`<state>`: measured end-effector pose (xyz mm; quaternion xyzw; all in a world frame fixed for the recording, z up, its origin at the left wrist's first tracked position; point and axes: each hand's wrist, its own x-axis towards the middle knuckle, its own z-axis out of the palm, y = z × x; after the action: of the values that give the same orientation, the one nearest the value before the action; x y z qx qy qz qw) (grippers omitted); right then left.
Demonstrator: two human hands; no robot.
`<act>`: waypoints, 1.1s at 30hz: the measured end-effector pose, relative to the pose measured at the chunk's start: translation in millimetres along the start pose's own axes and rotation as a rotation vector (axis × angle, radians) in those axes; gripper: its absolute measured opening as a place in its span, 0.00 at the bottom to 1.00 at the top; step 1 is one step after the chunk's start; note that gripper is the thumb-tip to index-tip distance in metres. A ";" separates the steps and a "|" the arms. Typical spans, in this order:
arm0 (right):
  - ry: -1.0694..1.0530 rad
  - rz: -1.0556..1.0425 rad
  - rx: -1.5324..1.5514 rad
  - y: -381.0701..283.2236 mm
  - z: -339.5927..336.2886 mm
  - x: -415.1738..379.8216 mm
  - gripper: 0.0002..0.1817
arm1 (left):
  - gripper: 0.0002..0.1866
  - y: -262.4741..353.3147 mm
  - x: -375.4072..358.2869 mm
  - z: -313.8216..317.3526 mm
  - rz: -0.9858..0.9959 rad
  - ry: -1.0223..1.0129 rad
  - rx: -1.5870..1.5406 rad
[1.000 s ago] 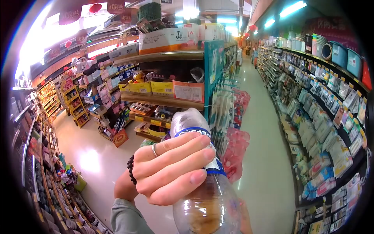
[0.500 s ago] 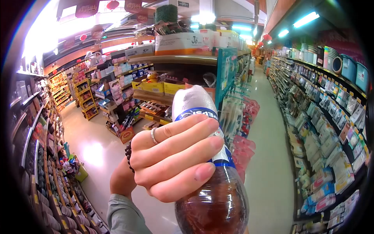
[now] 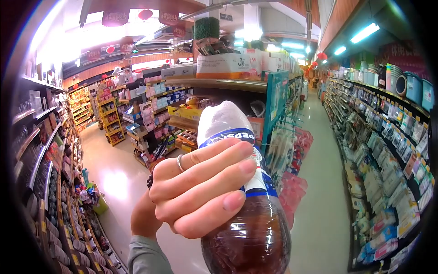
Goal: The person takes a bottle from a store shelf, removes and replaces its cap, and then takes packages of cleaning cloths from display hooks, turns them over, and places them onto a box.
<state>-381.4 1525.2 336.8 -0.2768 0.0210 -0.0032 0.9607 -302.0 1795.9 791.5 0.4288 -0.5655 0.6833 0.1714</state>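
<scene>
My left hand (image 3: 200,187), with a ring on one finger and a dark bead bracelet at the wrist, is wrapped around a Pepsi bottle (image 3: 246,233). The fingers lie across its blue and white label, and the thumb is hidden. Brown liquid fills the part nearer to me, while the far end looks whitish and free of it. The bottle is tilted, its lobed far end raised away from me and its near end cut off by the frame's lower edge. My right hand is out of sight.
Ahead stands a shelf unit (image 3: 219,83) with boxes on top and a teal end panel (image 3: 277,98). Pink packages (image 3: 292,196) hang along its side. To the right an aisle floor (image 3: 315,182) runs beside shelves of hanging goods (image 3: 388,169). Crockery shelves (image 3: 54,214) line the left.
The surroundings have shifted right and slightly down in view. My left hand keeps its grip on the bottle, whose far end sits slightly further left.
</scene>
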 end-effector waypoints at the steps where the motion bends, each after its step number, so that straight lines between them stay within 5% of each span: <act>1: 0.084 -0.014 0.012 0.5 7.4 -3.7 0.20 | 0.23 -0.9 -0.3 -3.3 -0.003 -0.014 -0.009; 16: -0.024 0.009 -0.013 24.7 24.2 -4.0 0.26 | 0.18 -1.9 -28.4 -44.7 -0.104 -0.128 -0.117; 19: 0.127 -0.045 -0.199 69.6 -89.3 17.6 0.27 | 0.17 3.2 -39.2 -54.3 -0.167 -0.148 -0.134; 22: -0.159 0.095 -0.011 42.7 6.5 5.5 0.25 | 0.16 8.1 -50.8 -63.2 -0.210 -0.158 -0.130; 30: -0.129 0.119 -0.117 53.9 35.7 -8.5 0.27 | 0.16 35.4 -109.2 -82.6 -0.380 -0.189 -0.126; 32: 0.081 0.109 -0.236 37.0 102.6 -26.2 0.28 | 0.17 45.3 -127.7 -89.1 -0.447 -0.226 -0.125; 33: 0.014 0.093 -0.250 35.2 107.3 -24.0 0.29 | 0.17 50.7 -136.7 -94.0 -0.485 -0.258 -0.135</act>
<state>-401.1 1612.5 409.7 -0.3933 0.0408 0.0420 0.9175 -296.9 1901.4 653.8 0.6228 -0.5076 0.5229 0.2846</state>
